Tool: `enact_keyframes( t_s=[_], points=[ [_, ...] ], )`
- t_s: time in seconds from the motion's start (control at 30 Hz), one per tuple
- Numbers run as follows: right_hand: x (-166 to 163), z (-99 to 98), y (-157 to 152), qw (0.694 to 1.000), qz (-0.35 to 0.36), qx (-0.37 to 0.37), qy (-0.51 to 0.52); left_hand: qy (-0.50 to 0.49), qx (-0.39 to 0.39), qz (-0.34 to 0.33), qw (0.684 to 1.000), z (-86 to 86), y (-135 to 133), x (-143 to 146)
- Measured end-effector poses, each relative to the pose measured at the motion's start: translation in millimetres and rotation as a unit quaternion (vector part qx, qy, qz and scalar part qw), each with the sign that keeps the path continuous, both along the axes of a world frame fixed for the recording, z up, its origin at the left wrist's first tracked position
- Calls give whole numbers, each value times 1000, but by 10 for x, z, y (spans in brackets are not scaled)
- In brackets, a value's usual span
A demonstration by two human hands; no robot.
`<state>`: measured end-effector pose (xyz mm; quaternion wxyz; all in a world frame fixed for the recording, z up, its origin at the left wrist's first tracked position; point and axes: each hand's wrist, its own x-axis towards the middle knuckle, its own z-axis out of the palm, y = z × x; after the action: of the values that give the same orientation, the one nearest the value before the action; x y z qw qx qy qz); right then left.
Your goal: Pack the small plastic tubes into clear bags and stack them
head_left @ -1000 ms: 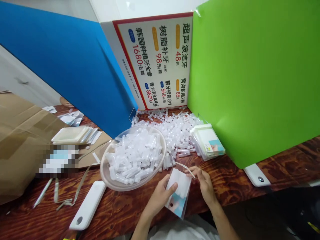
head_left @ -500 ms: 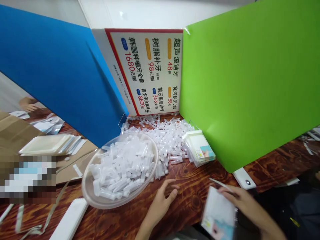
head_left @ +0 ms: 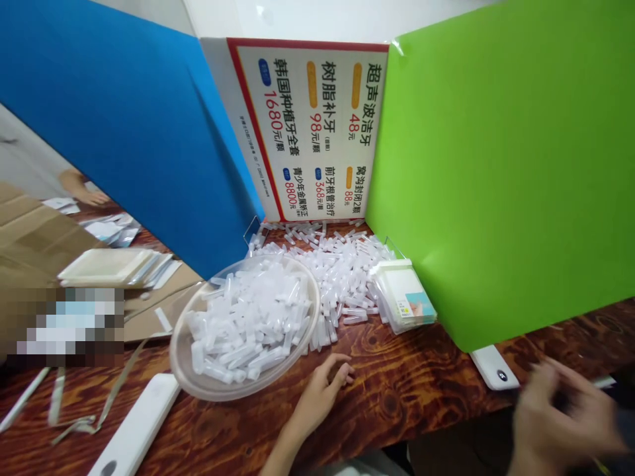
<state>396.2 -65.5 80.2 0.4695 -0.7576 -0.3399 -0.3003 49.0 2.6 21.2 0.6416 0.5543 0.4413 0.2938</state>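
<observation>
My left hand (head_left: 322, 387) rests on the brown wood-grain table, its fingers loosely bent and the thumb apart, with nothing visible in it. Just above it lies a heap of small clear plastic tubes with white caps (head_left: 342, 277). To its upper left, a translucent round tub (head_left: 181, 380) is filled with the same tubes. My right hand (head_left: 565, 416), at the lower right, is smeared by motion, so its grip is unclear. Beyond the left hand, a stack of flat plastic packets with printed cards (head_left: 404, 297) sits against the green board (head_left: 496, 185).
A blue board (head_left: 149, 145) and a printed price sign (head_left: 317, 132) enclose the back. White flat bars lie at left (head_left: 139, 423) and right (head_left: 493, 367). More packets (head_left: 106, 268) rest on cardboard at left, near another person's hand (head_left: 82, 188).
My right hand has swung right; the clear packet with a printed card that it held is out of sight. My left hand stays almost in place, and the view has shifted slightly.
</observation>
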Motion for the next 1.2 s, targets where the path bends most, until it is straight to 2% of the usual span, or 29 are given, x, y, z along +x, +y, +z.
enact_keyframes(
  t_s=[0.03, 0.1, 0.17, 0.23, 0.3, 0.4, 0.47, 0.53, 0.63, 0.67, 0.7, 0.8, 0.87, 0.97, 1.03, 1.13, 1.2],
  points=[
    [-210, -21, 143, 997, 72, -23, -7, -1, 0, 4, 1000, 14, -22, -5],
    [-560, -72, 435, 960, 256, -104, -43, 4, 0, 4, 1000, 49, -74, -19],
    [-778, -145, 682, 923, 339, -167, -72, 10, -2, -2, 1000, 81, -132, -43],
    [-877, -231, 820, 912, 357, -183, -86, 5, -4, -4, 1000, 94, -184, -68],
    [-926, -302, 835, 916, 357, -167, -79, -23, -16, 7, 1000, 81, -211, -74],
    [-1051, -351, 692, 916, 375, -132, -51, -109, -61, 46, 991, 38, -171, -10],
    [-1215, -351, 544, 898, 422, -119, -35, -184, -110, 70, 974, 16, -93, 73],
    [-1416, -342, 403, 849, 507, -144, -30, -235, -156, 94, 955, 7, 1, 156],
    [-1655, -343, 313, 751, 625, -212, -33, -215, -167, 168, 948, -1, 114, 184],
    [-1694, -350, 336, 739, 635, -223, -24, -191, -159, 192, 949, -4, 132, 153],
    [-1711, -359, 390, 746, 627, -224, -9, -167, -151, 206, 952, -8, 136, 100],
    [-1675, -390, 721, 807, 548, -215, 40, -99, -139, 180, 969, -11, 63, -142],
    [-1645, -410, 1027, 828, 504, -245, 33, -71, -135, 151, 977, 1, -36, -307],
    [-1659, -435, 1444, 812, 471, -345, -14, -59, -128, 127, 982, 43, -183, -467],
    [-1689, -439, 1617, 795, 469, -385, -25, -63, -127, 125, 982, 85, -247, -510],
    [-1696, -395, 1681, 780, 490, -387, -24, -71, -121, 123, 982, 149, -282, -517],
    [-1660, -329, 1614, 757, 531, -379, -7, -83, -112, 116, 983, 178, -274, -505]
  ],
)
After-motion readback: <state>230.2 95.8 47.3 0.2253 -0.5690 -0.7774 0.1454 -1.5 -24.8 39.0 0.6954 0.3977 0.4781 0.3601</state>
